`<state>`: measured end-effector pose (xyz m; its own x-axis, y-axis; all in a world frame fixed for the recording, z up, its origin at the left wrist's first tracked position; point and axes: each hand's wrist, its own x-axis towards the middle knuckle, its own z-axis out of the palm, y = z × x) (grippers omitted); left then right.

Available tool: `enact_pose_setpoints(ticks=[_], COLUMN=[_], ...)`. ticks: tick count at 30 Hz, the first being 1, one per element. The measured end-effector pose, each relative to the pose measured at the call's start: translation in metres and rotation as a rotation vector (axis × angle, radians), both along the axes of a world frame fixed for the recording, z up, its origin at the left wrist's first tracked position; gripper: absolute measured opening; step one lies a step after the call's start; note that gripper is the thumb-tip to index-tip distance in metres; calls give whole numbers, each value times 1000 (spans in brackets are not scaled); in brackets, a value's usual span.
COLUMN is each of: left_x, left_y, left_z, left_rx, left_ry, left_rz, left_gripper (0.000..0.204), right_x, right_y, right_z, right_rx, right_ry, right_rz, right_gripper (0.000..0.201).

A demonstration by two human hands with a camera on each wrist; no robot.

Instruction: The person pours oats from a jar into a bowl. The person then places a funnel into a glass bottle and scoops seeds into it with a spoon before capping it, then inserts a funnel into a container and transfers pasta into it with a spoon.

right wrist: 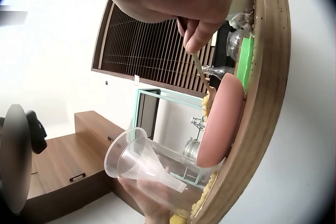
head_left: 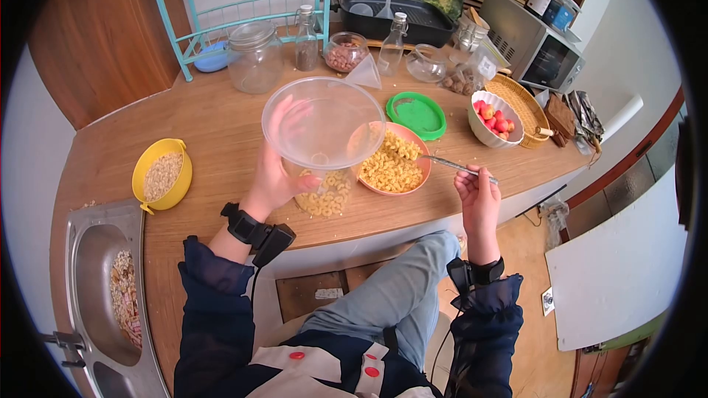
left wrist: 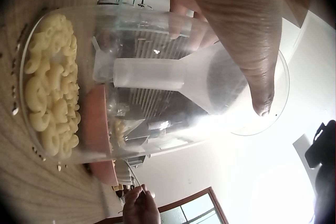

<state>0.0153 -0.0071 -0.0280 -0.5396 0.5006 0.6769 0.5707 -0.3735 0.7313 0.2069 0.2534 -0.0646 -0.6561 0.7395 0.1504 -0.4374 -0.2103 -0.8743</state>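
My left hand (head_left: 271, 180) grips the upper part of a clear jar (left wrist: 105, 148), thumb at the near side and fingers behind. Elbow macaroni (head_left: 324, 200) covers the jar's bottom. A wide translucent funnel (head_left: 324, 121) sits in the jar's mouth, its spout hanging inside above the macaroni. To the right stands a pink bowl (right wrist: 223, 124) of macaroni (head_left: 389, 171). With thumb and fingers my right hand (head_left: 478, 203) pinches the handle of a metal spoon (head_left: 451, 165); the spoon's head is among the macaroni in the bowl.
Behind the bowl lies a green lid (head_left: 435, 129). Glass bottles (head_left: 391, 51), a lidded jar (head_left: 254, 66) and a small funnel (head_left: 365, 74) line the back. A fruit bowl (head_left: 479, 131) stands right; a yellow strainer (head_left: 184, 177) and sink (head_left: 92, 309) are left.
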Motion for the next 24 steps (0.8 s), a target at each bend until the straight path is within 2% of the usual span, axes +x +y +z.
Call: enact_pose_setpoints(ticks=[5,18,24], left_x=[1,2,0], left_y=[-1,-1,-1], left_z=[0,2,-1], left_rx=[-1,-32,-20], left_ry=[-4,-1,19], left_rz=[2,19,20], left_gripper=[109,108,108], right_x=[-2,-16,-30], right_y=[2,-16,-40], right_z=[14,120,136], right_rx=[-2,181,232], right_ry=[5,149,197], right_rz=[-1,76,216], right_gripper=[27,28,29])
